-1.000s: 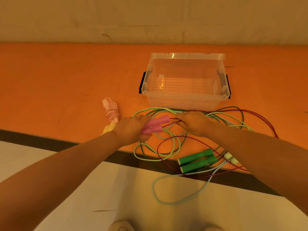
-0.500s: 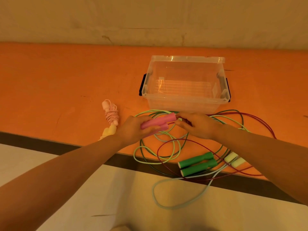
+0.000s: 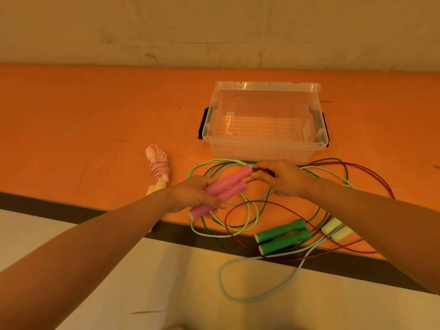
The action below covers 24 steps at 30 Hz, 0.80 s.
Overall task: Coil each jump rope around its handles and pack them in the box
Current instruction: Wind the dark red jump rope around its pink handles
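My left hand (image 3: 194, 195) grips the two pink handles (image 3: 227, 188) side by side, a little above the orange table (image 3: 83, 120). At the handles' far ends my right hand (image 3: 283, 177) pinches the dark red rope (image 3: 381, 184). That rope lies in loose loops across the table, tangled with a light green rope (image 3: 247, 217) and a dark green one. A pair of green handles (image 3: 283, 236) rests near the front edge, with pale handles (image 3: 337, 229) just to their right. The clear plastic box (image 3: 263, 146), empty, stands behind my hands.
A coiled pink rope (image 3: 158, 166) with yellow handles lies left of my left hand. A pale rope loop (image 3: 238, 291) hangs over the table's dark front edge. A beige wall runs behind the table.
My left hand has lifted the pink handles off the table and tilted them up towards the box. My right hand has moved slightly back with the rope end.
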{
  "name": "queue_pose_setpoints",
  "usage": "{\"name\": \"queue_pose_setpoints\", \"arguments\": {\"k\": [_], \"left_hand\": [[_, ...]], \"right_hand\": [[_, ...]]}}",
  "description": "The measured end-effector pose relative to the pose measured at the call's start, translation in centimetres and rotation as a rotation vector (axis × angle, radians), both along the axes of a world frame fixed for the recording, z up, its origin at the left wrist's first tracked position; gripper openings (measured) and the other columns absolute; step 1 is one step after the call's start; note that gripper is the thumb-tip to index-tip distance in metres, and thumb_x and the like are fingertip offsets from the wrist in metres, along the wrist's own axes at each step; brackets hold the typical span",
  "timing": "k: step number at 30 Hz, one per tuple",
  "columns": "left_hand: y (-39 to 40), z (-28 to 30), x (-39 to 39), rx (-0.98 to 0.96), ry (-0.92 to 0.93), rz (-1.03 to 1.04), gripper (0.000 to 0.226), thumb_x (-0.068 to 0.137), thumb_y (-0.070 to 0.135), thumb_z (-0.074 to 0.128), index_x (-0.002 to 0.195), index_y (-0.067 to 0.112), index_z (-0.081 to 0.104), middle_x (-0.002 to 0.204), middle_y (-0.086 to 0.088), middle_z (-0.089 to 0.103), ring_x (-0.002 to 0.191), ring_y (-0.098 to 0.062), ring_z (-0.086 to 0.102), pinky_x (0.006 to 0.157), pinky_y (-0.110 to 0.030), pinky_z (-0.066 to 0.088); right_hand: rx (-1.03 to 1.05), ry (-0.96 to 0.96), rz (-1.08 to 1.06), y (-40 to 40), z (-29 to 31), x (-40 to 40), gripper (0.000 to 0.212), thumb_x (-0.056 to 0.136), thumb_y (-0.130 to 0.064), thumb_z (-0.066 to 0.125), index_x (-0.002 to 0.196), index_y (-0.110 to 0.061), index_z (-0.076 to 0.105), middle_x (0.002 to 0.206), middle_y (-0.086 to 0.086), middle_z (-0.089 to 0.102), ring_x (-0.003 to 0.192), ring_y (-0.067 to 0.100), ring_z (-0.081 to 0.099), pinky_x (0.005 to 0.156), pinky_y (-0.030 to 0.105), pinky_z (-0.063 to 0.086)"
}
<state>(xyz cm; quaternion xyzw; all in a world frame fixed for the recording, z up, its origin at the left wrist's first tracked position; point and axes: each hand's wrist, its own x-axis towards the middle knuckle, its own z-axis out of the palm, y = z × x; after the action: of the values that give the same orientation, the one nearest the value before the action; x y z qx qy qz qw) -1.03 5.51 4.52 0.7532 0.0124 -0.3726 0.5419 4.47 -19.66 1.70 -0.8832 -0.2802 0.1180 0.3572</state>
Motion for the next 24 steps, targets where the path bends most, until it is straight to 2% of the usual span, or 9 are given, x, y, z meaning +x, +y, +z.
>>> {"name": "queue_pose_setpoints", "arguments": {"k": [7,10,13,16,18,19,21,23,24], "left_hand": [[-0.8,-0.6,0.3,0.192,-0.051,-0.095,0.032,0.07,0.02,0.083,0.098,0.013,0.07,0.085,0.001,0.069,0.078,-0.013,0.064,0.074,-0.029,0.052],[-1.0,-1.0,0.3,0.226,-0.078,-0.121,0.028,0.076,0.019,0.079,0.099,0.01,0.066,0.086,0.0,0.067,0.077,-0.012,0.063,0.074,-0.029,0.052],[-0.9,-1.1,0.4,0.257,-0.15,-0.141,0.018,0.086,0.019,0.069,0.099,0.019,0.057,0.089,0.001,0.063,0.078,-0.011,0.061,0.071,-0.026,0.052],[-1.0,-1.2,0.4,0.263,-0.216,-0.111,0.018,0.09,0.018,0.064,0.103,0.018,0.052,0.092,-0.001,0.062,0.077,-0.011,0.061,0.069,-0.025,0.052],[-1.0,-1.3,0.5,0.249,-0.244,-0.081,0.021,0.091,0.017,0.063,0.108,0.013,0.052,0.095,-0.006,0.062,0.078,-0.014,0.063,0.071,-0.031,0.054],[-1.0,-1.3,0.5,0.219,-0.233,-0.042,0.02,0.091,0.017,0.063,0.107,0.013,0.052,0.094,-0.008,0.062,0.078,-0.016,0.063,0.069,-0.032,0.055],[-1.1,-1.3,0.5,0.125,-0.166,0.077,0.015,0.091,0.017,0.062,0.102,0.019,0.052,0.09,-0.008,0.063,0.077,-0.019,0.064,0.066,-0.032,0.056],[-1.4,-1.3,0.5,0.077,-0.135,0.177,0.015,0.092,0.018,0.062,0.103,0.021,0.052,0.088,-0.008,0.064,0.073,-0.02,0.064,0.065,-0.032,0.056],[-1.6,-1.4,0.6,0.075,-0.147,0.212,0.015,0.092,0.018,0.061,0.103,0.02,0.051,0.088,-0.008,0.064,0.071,-0.019,0.063,0.065,-0.032,0.056]], "right_hand": [[-0.035,0.107,0.189,1.2,0.8,-0.3,0.025,0.094,-0.024,0.058,0.115,-0.013,0.068,0.109,0.001,0.069,0.102,0.017,0.062,0.09,0.033,0.044],[-0.123,0.068,0.188,1.4,0.6,-0.2,0.027,0.094,-0.032,0.057,0.117,-0.02,0.065,0.11,-0.002,0.069,0.1,0.017,0.062,0.09,0.037,0.046],[-0.209,-0.005,0.1,0.9,-0.1,0.1,0.038,0.093,-0.045,0.053,0.124,-0.024,0.059,0.111,-0.001,0.068,0.1,0.019,0.061,0.087,0.039,0.048],[-0.159,0.031,0.008,0.3,-0.1,0.4,0.042,0.089,-0.043,0.06,0.125,-0.02,0.058,0.096,0.0,0.066,0.09,0.017,0.062,0.08,0.031,0.05],[-0.047,0.163,-0.025,0.3,0.1,0.3,0.029,0.091,-0.035,0.062,0.11,-0.014,0.064,0.083,0.002,0.066,0.073,0.011,0.063,0.066,0.02,0.05],[-0.004,0.244,-0.041,0.3,0.2,0.3,0.023,0.092,-0.033,0.06,0.1,-0.011,0.066,0.075,0.003,0.066,0.062,0.009,0.061,0.058,0.02,0.049],[0.063,0.337,-0.101,0.4,0.3,0.2,0.026,0.094,-0.034,0.056,0.092,-0.01,0.066,0.063,0.005,0.062,0.05,0.012,0.055,0.05,0.034,0.048],[0.122,0.357,-0.16,0.8,0.5,0.2,0.029,0.097,-0.034,0.05,0.094,-0.01,0.067,0.061,0.008,0.058,0.051,0.012,0.053,0.054,0.043,0.048],[0.151,0.366,-0.183,1.0,0.7,0.3,0.031,0.099,-0.033,0.047,0.094,-0.01,0.067,0.06,0.006,0.056,0.049,0.009,0.052,0.056,0.039,0.048]]}}
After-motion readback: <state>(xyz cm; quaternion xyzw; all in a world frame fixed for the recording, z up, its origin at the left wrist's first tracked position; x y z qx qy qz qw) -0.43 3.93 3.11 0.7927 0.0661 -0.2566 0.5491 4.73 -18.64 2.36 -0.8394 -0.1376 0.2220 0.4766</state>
